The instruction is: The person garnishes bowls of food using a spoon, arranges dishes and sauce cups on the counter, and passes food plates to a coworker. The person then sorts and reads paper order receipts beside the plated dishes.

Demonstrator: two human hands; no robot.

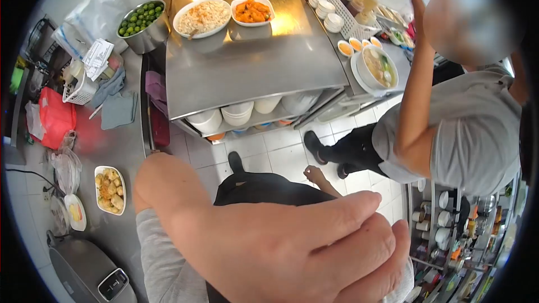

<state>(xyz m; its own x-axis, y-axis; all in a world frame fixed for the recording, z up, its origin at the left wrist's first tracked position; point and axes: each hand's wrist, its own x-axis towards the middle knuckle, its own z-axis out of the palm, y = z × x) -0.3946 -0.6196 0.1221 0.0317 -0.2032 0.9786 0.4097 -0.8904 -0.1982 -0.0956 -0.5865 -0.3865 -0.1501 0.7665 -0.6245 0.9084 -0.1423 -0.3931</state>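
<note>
My left hand is raised very close to the camera, its back towards me. Its fingers are bent and held close together; the palm and anything inside it are hidden. The left forearm bends in from a grey sleeve. Lower down, beyond the black apron, hangs my right hand, small in view with loosely curled fingers and nothing visible in it. Most of that arm is hidden behind my left hand. Nearest on the left, a white dish of browned food pieces rests on the steel counter.
Ahead, a steel table bears a white oval dish and an orange dish. A pot of green fruit stands left. A soup bowl is at right, near a co-worker in grey. Shelving fills the lower right.
</note>
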